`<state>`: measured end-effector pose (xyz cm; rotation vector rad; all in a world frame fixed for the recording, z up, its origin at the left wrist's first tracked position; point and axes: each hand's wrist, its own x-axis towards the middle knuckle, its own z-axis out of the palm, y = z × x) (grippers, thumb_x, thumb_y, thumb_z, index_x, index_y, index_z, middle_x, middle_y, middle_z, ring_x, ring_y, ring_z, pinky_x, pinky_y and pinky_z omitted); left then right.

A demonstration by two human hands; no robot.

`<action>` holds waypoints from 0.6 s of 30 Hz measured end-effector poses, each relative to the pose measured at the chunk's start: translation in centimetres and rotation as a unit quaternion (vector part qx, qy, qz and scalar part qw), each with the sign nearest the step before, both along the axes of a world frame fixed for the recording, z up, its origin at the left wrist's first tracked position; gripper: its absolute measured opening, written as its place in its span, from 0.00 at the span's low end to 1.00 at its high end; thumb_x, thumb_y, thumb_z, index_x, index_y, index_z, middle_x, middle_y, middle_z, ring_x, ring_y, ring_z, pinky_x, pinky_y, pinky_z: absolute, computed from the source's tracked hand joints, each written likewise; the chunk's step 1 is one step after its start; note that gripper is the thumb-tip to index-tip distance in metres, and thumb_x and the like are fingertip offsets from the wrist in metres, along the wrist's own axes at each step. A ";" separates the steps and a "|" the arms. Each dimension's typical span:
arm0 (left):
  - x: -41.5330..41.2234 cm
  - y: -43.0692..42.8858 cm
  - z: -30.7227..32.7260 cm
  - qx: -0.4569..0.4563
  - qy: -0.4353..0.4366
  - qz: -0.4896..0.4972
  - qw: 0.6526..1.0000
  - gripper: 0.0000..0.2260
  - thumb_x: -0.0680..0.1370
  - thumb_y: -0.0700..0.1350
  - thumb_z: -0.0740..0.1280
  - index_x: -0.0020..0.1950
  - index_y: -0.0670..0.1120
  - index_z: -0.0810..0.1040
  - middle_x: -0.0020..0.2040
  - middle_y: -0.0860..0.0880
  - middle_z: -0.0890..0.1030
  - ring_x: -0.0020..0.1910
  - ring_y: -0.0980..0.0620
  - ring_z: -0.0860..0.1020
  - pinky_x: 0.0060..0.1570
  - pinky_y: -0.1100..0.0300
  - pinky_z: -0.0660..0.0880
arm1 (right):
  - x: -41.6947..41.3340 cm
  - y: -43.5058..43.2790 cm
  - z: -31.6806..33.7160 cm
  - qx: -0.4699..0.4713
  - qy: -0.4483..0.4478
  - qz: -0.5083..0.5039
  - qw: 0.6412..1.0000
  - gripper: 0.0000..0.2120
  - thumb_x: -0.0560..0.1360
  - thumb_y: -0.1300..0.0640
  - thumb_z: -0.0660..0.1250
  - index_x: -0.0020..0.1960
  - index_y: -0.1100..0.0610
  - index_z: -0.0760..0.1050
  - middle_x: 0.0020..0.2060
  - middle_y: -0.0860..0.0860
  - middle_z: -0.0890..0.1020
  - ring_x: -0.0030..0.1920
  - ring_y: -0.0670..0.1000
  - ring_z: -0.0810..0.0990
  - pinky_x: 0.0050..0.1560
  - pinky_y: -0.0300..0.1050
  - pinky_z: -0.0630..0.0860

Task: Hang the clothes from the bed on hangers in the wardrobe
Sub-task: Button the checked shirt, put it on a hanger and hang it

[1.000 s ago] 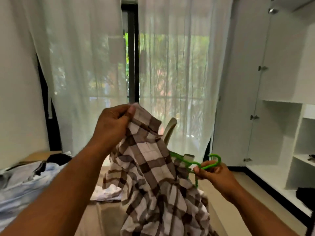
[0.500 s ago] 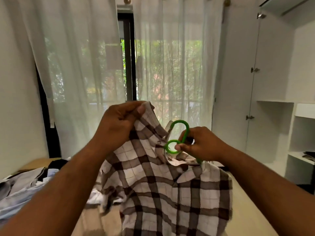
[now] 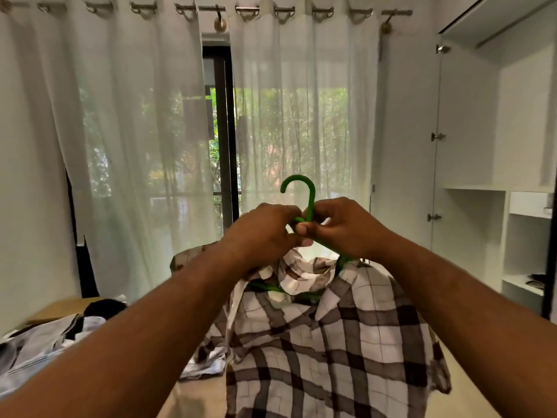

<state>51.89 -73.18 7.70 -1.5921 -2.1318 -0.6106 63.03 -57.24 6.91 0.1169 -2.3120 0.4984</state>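
L hand [image 3: 265, 236] + R hand [image 3: 346, 227] — hanger [image 3: 311, 202] neck

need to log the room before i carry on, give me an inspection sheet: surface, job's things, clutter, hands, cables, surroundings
surface: bed at lower left, partly covered.
job's things: plaid shirt draped on green hanger, hook up, held in the air; wardrobe at right, door open.
clutter: clothes piled on the bed.
hands: left hand and right hand both grip the hanger at its neck.
cables: nothing seen.
surroundings: white curtains over a window, greenery outside.
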 end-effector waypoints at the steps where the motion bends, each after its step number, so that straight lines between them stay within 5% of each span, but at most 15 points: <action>1: 0.2 0.1 0.3 0.007 0.007 0.005 1.000 0.09 0.76 0.60 0.71 0.49 0.57 0.77 0.44 0.57 0.81 0.44 0.53 0.80 0.46 0.50 0.79 | 0.2 0.1 0.1 -0.004 0.007 0.001 1.000 0.11 0.76 0.45 0.73 0.47 0.52 0.85 0.38 0.47 0.84 0.41 0.48 0.82 0.43 0.45 0.75; 7: 1.3 0.5 0.5 -0.009 0.066 0.022 0.998 0.11 0.74 0.61 0.72 0.46 0.59 0.73 0.35 0.59 0.77 0.37 0.57 0.77 0.44 0.54 0.78 | 1.2 0.3 -0.5 -0.035 0.028 0.004 0.999 0.07 0.75 0.47 0.74 0.49 0.50 0.84 0.35 0.43 0.83 0.38 0.42 0.81 0.42 0.40 0.76; 11: 0.4 -0.2 0.6 0.006 0.078 0.053 0.995 0.11 0.73 0.62 0.73 0.44 0.59 0.74 0.39 0.59 0.78 0.41 0.55 0.78 0.44 0.57 0.75 | 2.8 1.3 0.2 -0.043 -0.024 -0.039 0.998 0.19 0.71 0.45 0.77 0.60 0.46 0.79 0.48 0.41 0.84 0.48 0.41 0.82 0.48 0.37 0.79; 14: -0.7 -1.4 1.2 0.018 0.021 0.052 0.998 0.11 0.71 0.61 0.75 0.41 0.59 0.76 0.40 0.59 0.81 0.41 0.57 0.79 0.45 0.56 0.76 | 3.9 2.4 0.1 0.031 -0.138 -0.119 0.983 0.12 0.70 0.45 0.78 0.51 0.46 0.85 0.43 0.41 0.85 0.43 0.41 0.81 0.42 0.41 0.78; 18: -1.0 -2.3 1.1 0.000 -0.014 0.065 0.998 0.11 0.70 0.62 0.76 0.39 0.60 0.76 0.39 0.61 0.80 0.42 0.60 0.78 0.50 0.52 0.78 | 3.8 2.3 -0.5 -0.006 -0.142 -0.086 0.986 0.07 0.69 0.48 0.80 0.44 0.49 0.86 0.37 0.43 0.86 0.40 0.40 0.83 0.40 0.35 0.78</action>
